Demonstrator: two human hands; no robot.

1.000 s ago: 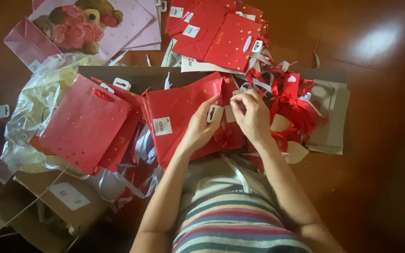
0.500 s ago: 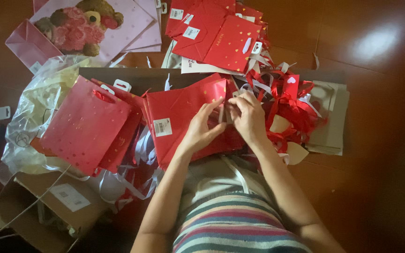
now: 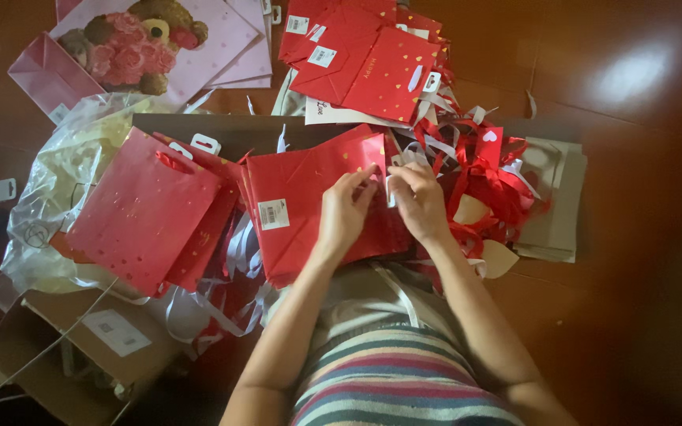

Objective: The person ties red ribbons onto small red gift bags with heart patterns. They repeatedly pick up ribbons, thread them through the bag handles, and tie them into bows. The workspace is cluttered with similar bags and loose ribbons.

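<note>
A dark reddish floor (image 3: 633, 237) takes up the whole scene, bare along the right side and crowded with paper goods toward the left and the top. On it lies a flat sheet of brown cardboard (image 3: 262, 134), and a clear plastic bag (image 3: 65, 181) bulges over its left end. At the top left sits a pink gift bag (image 3: 159, 43) printed with a bear and roses, and at the top middle a stack of red gift bags (image 3: 365, 55) with small gold hearts, several carrying white rectangular stickers and white hang tabs. Below the plastic bag, another red gift bag (image 3: 140, 213) lies tilted, with a white tab showing at its upper edge. An open brown box (image 3: 73, 355) with a white label stands at the bottom left corner. To the right, a tangle of red and white ribbon (image 3: 475, 170) rests against a few flat grey card pieces (image 3: 554, 213). In the middle, just above the person's striped top, lies the red bag in hand (image 3: 301, 205), flat, with a white sticker near its left half. The left hand (image 3: 345, 213) rests on it, fingers bent and pinching at its top right edge. The right hand (image 3: 420, 201) meets it there, fingers curled around a white ribbon end (image 3: 391, 185) at the same corner.
</note>
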